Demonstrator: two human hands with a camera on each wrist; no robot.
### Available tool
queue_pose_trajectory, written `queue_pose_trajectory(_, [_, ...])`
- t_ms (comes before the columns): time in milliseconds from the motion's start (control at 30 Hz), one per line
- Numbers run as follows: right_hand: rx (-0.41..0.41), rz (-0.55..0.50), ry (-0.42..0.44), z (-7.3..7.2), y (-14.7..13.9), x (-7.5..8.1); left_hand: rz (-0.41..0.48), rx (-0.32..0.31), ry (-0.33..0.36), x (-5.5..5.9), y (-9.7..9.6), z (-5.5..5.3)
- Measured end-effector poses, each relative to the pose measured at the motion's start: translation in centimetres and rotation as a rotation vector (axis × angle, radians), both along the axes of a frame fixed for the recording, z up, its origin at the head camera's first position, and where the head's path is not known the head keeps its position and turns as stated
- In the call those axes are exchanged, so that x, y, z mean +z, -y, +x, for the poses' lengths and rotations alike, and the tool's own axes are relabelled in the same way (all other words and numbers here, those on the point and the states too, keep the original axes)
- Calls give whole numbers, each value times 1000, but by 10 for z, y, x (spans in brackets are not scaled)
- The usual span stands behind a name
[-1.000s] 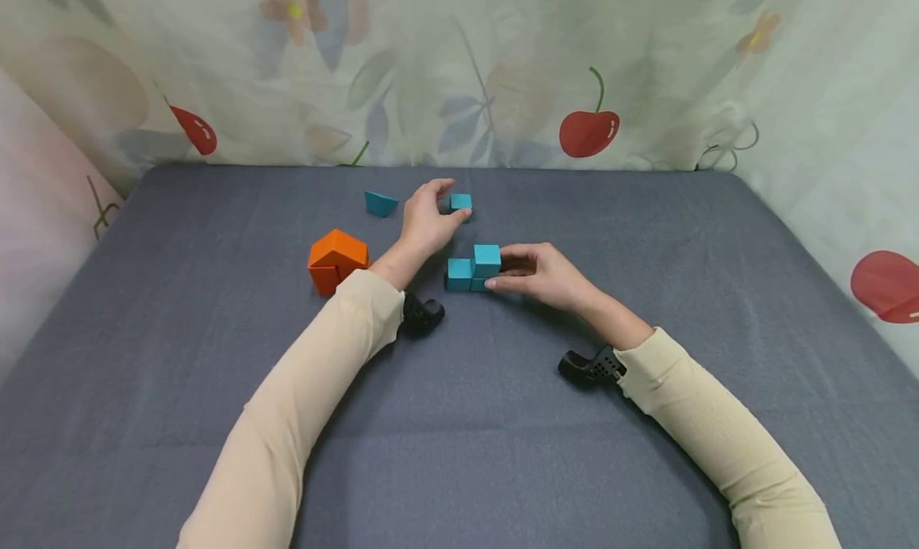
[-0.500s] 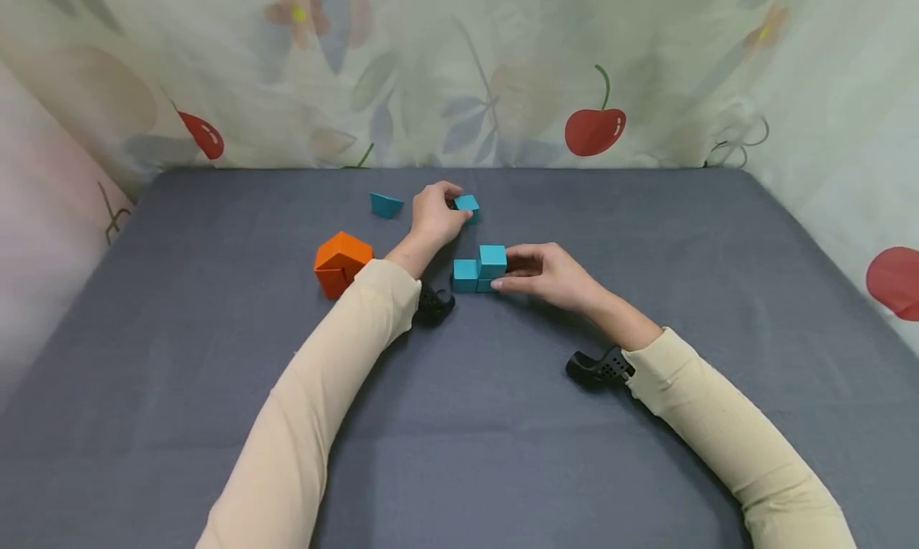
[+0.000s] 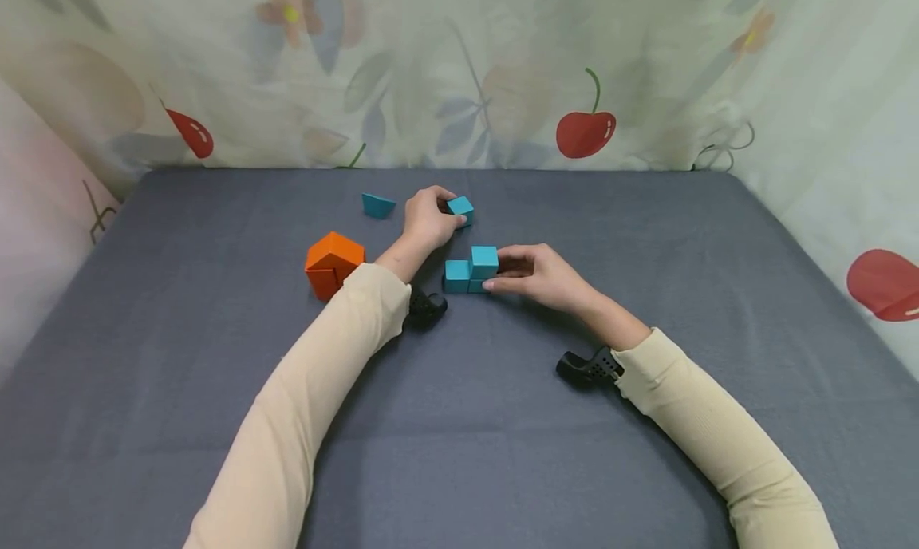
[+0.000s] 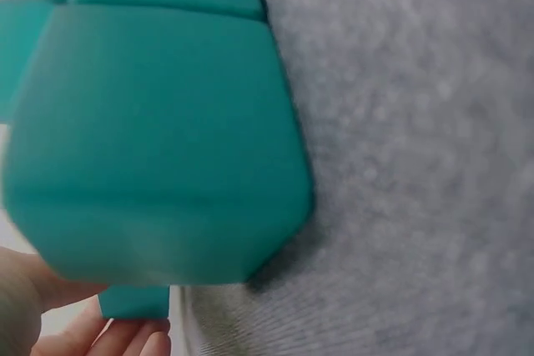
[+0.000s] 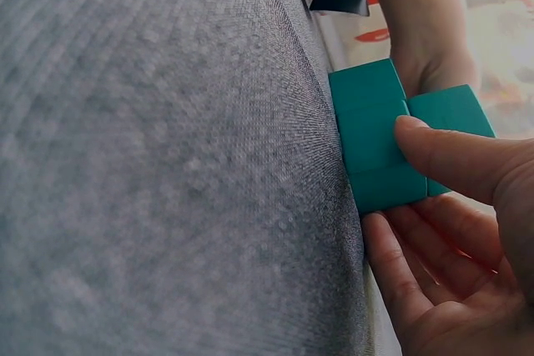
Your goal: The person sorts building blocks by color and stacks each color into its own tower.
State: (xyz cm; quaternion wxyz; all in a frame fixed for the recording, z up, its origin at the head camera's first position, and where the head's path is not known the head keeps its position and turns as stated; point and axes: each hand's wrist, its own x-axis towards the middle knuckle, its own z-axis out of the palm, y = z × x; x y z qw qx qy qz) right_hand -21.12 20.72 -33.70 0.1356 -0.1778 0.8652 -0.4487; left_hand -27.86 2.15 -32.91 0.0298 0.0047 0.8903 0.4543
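At the back middle of the head view, my left hand (image 3: pixel 428 220) pinches a small blue cube (image 3: pixel 461 209) between thumb and fingers. The same cube (image 4: pixel 133 302) shows low in the left wrist view, above the curled fingertips. Nearer to me, my right hand (image 3: pixel 542 276) holds the right end of a step of blue blocks, a lower left cube (image 3: pixel 456 276) beside a stacked pair with an upper cube (image 3: pixel 484 262). In the right wrist view the thumb (image 5: pixel 442 152) lies across the seam of the blocks (image 5: pixel 380 139), and the other fingers reach behind.
Left of the left forearm stands an orange block group (image 3: pixel 336 262) with a peaked top, partly behind the sleeve. A blue wedge-shaped block (image 3: pixel 377 206) lies at the back left. Grey cloth (image 3: pixel 459 469) covers the table; a patterned curtain (image 3: pixel 402 70) hangs behind.
My left thumb and fingers have closed on the back cube, which has turned slightly and come a little toward me. The right hand and the stepped blocks stay in place.
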Motion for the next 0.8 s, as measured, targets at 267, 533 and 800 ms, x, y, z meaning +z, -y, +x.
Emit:
queue_pose_trajectory(267, [-1,-10,-4,-1,0,-1,82,4,41,11,5,9])
queue_pose_trajectory(533, [13,-32,2,1,0,-1,69,-66,30,23,11,31])
queue_pose_trajectory(800, [27,-33,-9,0,-1,0,27,-149,27,33,16,51])
